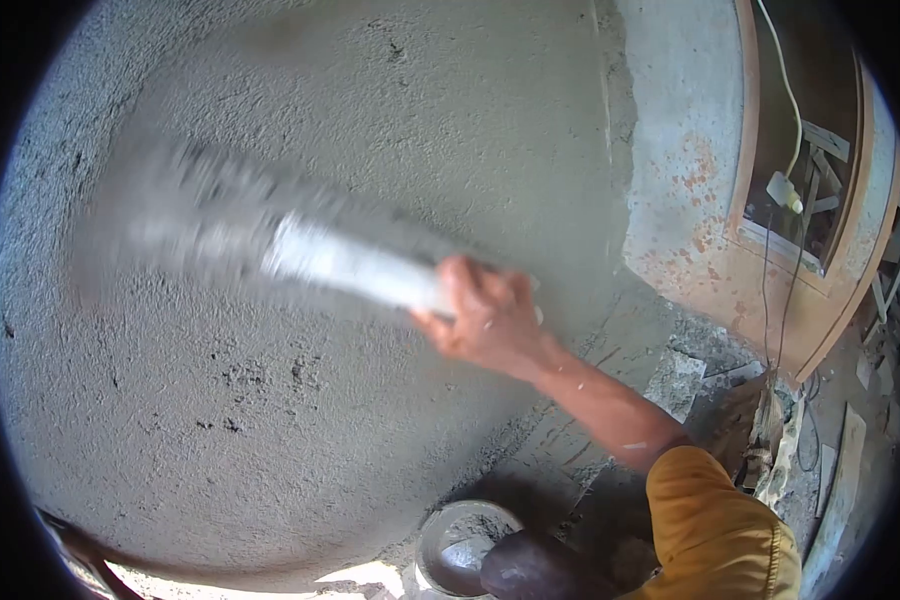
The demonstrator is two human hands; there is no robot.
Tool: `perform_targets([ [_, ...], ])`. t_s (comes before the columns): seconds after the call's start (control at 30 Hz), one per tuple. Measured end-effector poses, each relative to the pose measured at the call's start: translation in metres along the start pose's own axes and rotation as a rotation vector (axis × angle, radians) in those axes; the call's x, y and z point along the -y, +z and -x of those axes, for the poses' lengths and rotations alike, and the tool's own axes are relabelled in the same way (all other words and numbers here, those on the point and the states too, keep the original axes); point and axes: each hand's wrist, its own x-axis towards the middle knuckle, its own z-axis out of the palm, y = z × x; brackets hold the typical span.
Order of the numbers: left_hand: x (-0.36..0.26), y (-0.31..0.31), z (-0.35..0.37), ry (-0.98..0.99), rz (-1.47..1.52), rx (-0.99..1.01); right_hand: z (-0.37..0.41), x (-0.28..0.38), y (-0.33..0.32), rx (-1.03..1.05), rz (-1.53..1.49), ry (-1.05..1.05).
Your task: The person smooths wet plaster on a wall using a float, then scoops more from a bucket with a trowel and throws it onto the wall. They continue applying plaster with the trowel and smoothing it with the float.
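Note:
My right hand (492, 318) reaches from a yellow sleeve at the lower right, its fingers closed round the near end of a long white tool (350, 262). Motion smears the tool's far end into grey streaks, so I cannot tell its exact kind. It overlaps the wet grey plaster (300, 390) that covers the broad wall surface. Rough dark pits show in the plaster below the tool. Out of the frame is my left hand.
Below stands a round bucket (428, 540) with grey mix inside, a dark rounded shape beside it. At right, a wooden-framed opening (750, 150) has a cable with a pale fitting (783, 190) hanging across it. Wood scraps and rubble (838, 480) lie along the right edge.

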Motion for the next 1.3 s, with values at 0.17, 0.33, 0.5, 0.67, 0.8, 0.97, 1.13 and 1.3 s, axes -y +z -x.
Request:
perform_targets([
  [0.17, 0.028, 0.011, 0.013, 0.053, -0.024, 0.014, -0.051, -0.105, -0.037, -0.22, 0.037, 0.656],
  [0.33, 0.051, 0.012, 0.03, 0.082, -0.053, 0.028, 0.003, -0.079, -0.027, -0.202, -0.234, 1.067],
  [0.5, 0.083, 0.014, 0.035, 0.127, -0.121, 0.058, 0.1, 0.021, 0.03, -0.042, -0.164, 0.644],
  [0.67, 0.049, 0.008, 0.034, 0.107, 0.059, 0.02, -0.015, -0.01, -0.005, -0.03, -0.035, 0.719],
  [0.8, -0.007, -0.001, 0.024, -0.149, 0.193, 0.035, -0.042, -0.079, -0.034, -0.171, -0.168, 0.978],
  [0.97, -0.059, -0.017, 0.017, -0.328, 0.321, 0.017, 0.026, -0.014, 0.009, -0.352, -0.427, 1.109],
  [1.13, -0.038, -0.009, 0.021, -0.24, 0.32, 0.041, -0.009, 0.055, 0.008, -0.041, -0.145, 0.19],
  [1.3, -0.071, -0.018, 0.012, -0.333, 0.378, 0.029, -0.151, 0.017, -0.046, 0.013, 0.094, 0.227],
])
